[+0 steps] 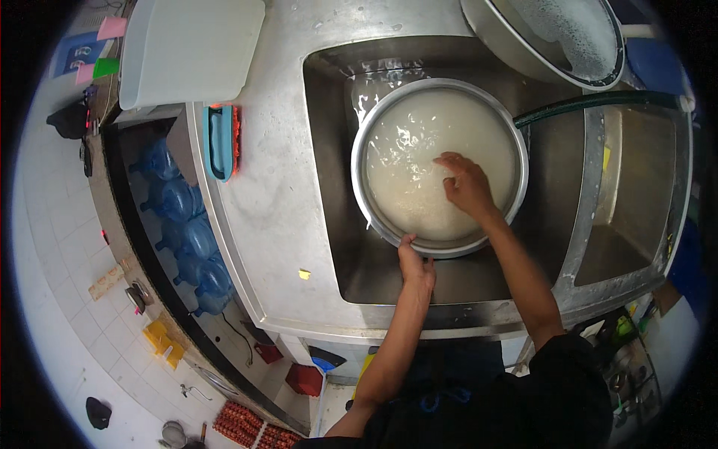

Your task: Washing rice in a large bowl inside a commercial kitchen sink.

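A wide round metal bowl (361, 196) sits in the steel sink (359, 277), full of cloudy whitish water (407, 142). A paler, grainy mass that looks like rice (407, 208) lies under the water on the near side. My left hand (416, 268) grips the bowl's near rim, thumb on top and the other fingers partly hidden below it. Over the right half of the bowl is my right hand (470, 185), fingers bent and thumb apart from them, holding nothing I can see. Its fingertips are at or just above the water; I cannot tell which.
A dark green hose (598, 105) reaches the bowl's right rim. A large pot (516, 41) with suds stands at the far right, by a smaller basin (621, 239). On the left counter are a pale plastic tub (191, 52), a blue-and-red brush (221, 142) and a yellow scrap (304, 275).
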`<state>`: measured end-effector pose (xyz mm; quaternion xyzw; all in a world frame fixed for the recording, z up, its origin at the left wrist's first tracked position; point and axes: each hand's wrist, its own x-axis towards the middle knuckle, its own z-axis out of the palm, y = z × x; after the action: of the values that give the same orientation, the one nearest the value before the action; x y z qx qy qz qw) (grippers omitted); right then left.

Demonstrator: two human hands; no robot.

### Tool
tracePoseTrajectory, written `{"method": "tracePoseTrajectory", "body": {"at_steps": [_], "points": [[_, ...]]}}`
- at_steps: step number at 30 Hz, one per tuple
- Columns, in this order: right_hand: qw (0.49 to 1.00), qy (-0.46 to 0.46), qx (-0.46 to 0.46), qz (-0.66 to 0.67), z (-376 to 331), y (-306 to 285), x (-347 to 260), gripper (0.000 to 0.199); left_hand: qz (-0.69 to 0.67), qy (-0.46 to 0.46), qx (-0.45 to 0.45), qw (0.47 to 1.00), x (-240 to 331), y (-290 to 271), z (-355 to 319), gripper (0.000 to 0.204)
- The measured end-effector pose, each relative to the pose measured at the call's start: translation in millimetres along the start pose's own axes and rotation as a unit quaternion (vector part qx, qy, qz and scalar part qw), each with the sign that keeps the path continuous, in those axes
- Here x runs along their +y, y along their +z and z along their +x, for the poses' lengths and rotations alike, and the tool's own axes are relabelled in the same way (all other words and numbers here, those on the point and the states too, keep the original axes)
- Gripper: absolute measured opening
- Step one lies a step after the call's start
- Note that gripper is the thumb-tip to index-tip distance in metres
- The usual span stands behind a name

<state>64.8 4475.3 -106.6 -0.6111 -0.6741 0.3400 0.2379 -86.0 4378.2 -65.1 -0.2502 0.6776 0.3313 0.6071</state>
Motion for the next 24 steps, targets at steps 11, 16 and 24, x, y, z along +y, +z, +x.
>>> {"method": "tracePoseTrajectory", "body": {"at_steps": [11,16,24], "points": [[0.970,0.171,-0.022,-0.169,48,-20,106,0.053,0.422,0.236,0.152,0.862,61,80,55,0.091],[0.917,0.311,-0.228,-0.096,81,-30,103,0.074,0.313,0.256,0.028,0.914,64,67,109,0.088],[0.914,0.279,-0.288,0.067,84,30,169,0.068,0.295,0.170,-0.078,0.937,57,74,150,0.077]]}}
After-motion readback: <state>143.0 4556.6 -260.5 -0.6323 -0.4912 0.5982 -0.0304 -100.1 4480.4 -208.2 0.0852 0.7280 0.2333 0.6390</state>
